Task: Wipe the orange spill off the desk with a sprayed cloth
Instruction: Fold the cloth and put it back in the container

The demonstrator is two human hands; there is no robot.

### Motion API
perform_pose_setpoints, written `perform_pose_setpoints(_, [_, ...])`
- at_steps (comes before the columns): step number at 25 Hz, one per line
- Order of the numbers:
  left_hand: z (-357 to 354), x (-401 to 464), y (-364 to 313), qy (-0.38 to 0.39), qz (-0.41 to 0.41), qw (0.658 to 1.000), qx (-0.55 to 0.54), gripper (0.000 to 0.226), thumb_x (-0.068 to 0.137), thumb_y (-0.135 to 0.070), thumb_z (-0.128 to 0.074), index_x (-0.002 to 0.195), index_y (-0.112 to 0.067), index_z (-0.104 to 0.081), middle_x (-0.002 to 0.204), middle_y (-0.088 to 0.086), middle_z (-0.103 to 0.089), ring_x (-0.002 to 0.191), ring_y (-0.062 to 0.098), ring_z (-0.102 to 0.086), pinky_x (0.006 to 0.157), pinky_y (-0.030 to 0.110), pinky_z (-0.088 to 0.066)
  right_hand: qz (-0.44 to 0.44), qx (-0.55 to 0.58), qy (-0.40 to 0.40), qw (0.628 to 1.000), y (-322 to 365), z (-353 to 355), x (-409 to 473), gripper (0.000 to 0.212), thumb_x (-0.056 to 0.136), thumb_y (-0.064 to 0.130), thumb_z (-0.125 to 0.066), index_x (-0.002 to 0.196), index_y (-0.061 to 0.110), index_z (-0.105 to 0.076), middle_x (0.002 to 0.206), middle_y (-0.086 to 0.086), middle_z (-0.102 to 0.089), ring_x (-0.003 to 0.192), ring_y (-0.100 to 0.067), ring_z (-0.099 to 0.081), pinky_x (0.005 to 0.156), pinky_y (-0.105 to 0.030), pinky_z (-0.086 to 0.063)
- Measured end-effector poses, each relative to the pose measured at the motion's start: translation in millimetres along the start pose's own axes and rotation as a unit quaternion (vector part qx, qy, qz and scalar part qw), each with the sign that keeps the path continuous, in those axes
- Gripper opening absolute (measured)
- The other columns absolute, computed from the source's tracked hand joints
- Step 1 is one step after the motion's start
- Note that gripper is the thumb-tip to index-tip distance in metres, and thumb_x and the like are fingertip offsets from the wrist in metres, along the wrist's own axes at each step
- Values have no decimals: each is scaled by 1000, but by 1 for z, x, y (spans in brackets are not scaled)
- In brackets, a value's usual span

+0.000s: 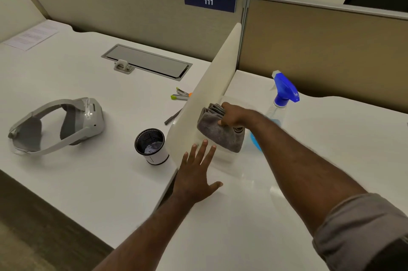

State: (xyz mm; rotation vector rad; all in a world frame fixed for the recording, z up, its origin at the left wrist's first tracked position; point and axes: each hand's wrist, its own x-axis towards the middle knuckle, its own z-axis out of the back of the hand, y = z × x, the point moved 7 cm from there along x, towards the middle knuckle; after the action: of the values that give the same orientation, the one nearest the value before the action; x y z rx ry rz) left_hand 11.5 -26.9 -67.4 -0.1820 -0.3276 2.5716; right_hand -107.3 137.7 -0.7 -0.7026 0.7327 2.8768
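Observation:
My right hand (233, 116) grips a folded grey cloth (218, 132), which hangs just above the white desk (254, 215) beside the low cream divider (212, 85). My left hand (196, 173) lies flat on the desk with its fingers spread, close below the cloth and against the divider's near end. A clear spray bottle with a blue trigger head (283, 92) stands right behind my right forearm. No orange spill shows on the desk surface in this view.
Left of the divider lie a grey headset (59, 125), a black mesh cup (151, 145), a stapler (181, 95), a pen (172, 117) and a cable hatch (146, 61). Beige partition panels close off the back.

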Motion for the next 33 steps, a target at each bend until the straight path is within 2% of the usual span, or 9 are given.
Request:
perform_pose_setpoints(4, [3,1,-2,1,1,1000,2,111,74,-73,-57,148,-42,20,161,-11,23,150,22,14,119,44,-1,-12,-22,53,998,-13,-25,12,44,89,23,-62,128,10,-45,131,-15,-55,114,-30,-54,92,-39,-45])
perform_pose_setpoints(8, [2,1,0,2,-5,1000,4,112,73,-74,-57,148,-43,20,160,-11,25,149,22,16,120,44,-2,-15,-53,42,998,-18,-46,20,37,90,22,-61,123,9,-50,128,-15,-58,113,-29,-55,83,-31,-40])
perform_pose_setpoints(13, [1,2,1,3,-5,1000,10,114,72,-75,-57,148,-42,20,160,-11,26,146,17,21,118,44,0,-29,-52,-45,997,-26,-52,20,41,89,21,-61,125,8,-46,127,-17,-57,114,-33,-54,92,-38,-44])
perform_pose_setpoints(18, [-2,2,1,14,-3,1000,8,114,72,-76,-57,148,-43,20,160,-10,25,146,18,19,118,43,2,26,-56,-248,967,-4,-29,-17,36,88,20,-63,122,11,-54,122,-13,-63,108,-31,-57,91,-40,-44])
perform_pose_setpoints(21, [-2,2,1,12,-1,1000,8,114,71,-77,-56,148,-42,20,160,-10,24,148,21,16,118,43,1,50,54,-378,923,-8,-16,-64,38,87,24,-67,123,13,-62,119,-8,-69,106,-26,-62,93,-39,-49])
perform_pose_setpoints(25, [-1,2,-1,16,-1,1000,16,112,75,-74,-56,148,-41,23,159,-9,27,150,26,12,119,44,-1,37,165,-575,801,-57,-17,-143,31,85,24,-69,111,7,-62,95,-9,-68,85,-18,-62,78,-31,-55])
perform_pose_setpoints(28, [3,-1,-4,1,-1,1000,-9,113,78,-67,-59,147,-37,25,158,-7,31,150,25,11,118,44,-4,-45,219,-627,746,-101,-11,-167,55,79,32,-74,122,8,-49,111,-9,-56,96,-18,-54,80,-30,-51])
perform_pose_setpoints(31, [1,-14,-5,-11,5,1000,-18,114,78,-69,-57,149,-32,25,158,-5,31,150,23,8,119,45,-6,-100,248,-547,793,-123,4,-147,84,72,49,-79,137,11,-40,134,-9,-49,121,-21,-49,95,-29,-43])
perform_pose_setpoints(33, [-12,-30,-4,11,22,1000,-2,115,76,-74,-52,149,-30,25,159,-4,29,150,23,6,119,48,-10,-104,255,-469,839,-124,9,-126,87,74,52,-77,141,13,-38,143,-8,-47,130,-21,-45,98,-25,-35])
